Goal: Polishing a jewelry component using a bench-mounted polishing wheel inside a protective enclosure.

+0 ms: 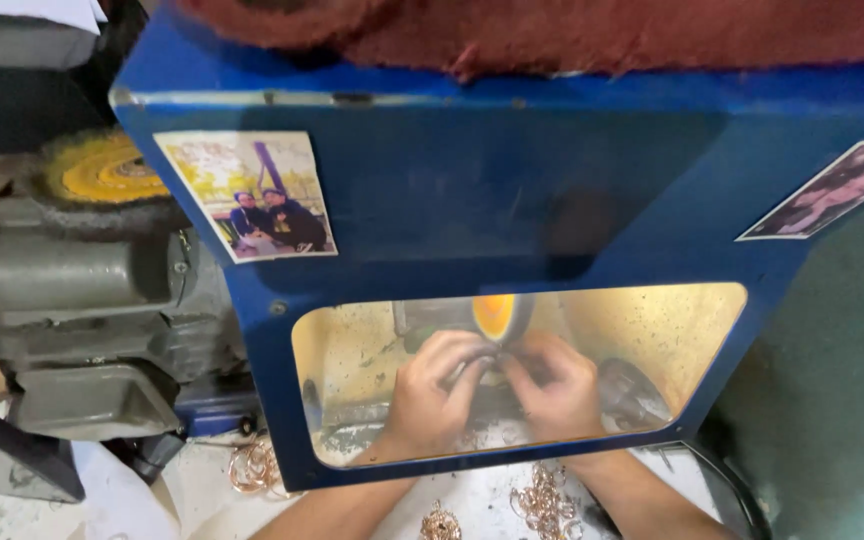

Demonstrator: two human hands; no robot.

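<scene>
Both my hands reach into the lit opening of a blue metal hood [472, 200]. My left hand [434, 392] and my right hand [552, 388] meet under a spinning orange-yellow polishing wheel [497, 318]. Their fingertips pinch a small piece between them and press it up to the wheel. The piece itself is mostly hidden by my fingers. I see both hands through the hood's clear window.
Gold-coloured jewellery pieces [542, 505] lie on the white bench below the hood, with rings [252, 465] at the left. A grey motor [72, 290] with a yellow buffing wheel [102, 175] stands left. Two photos [252, 195] are stuck on the hood. Red cloth [552, 30] covers its top.
</scene>
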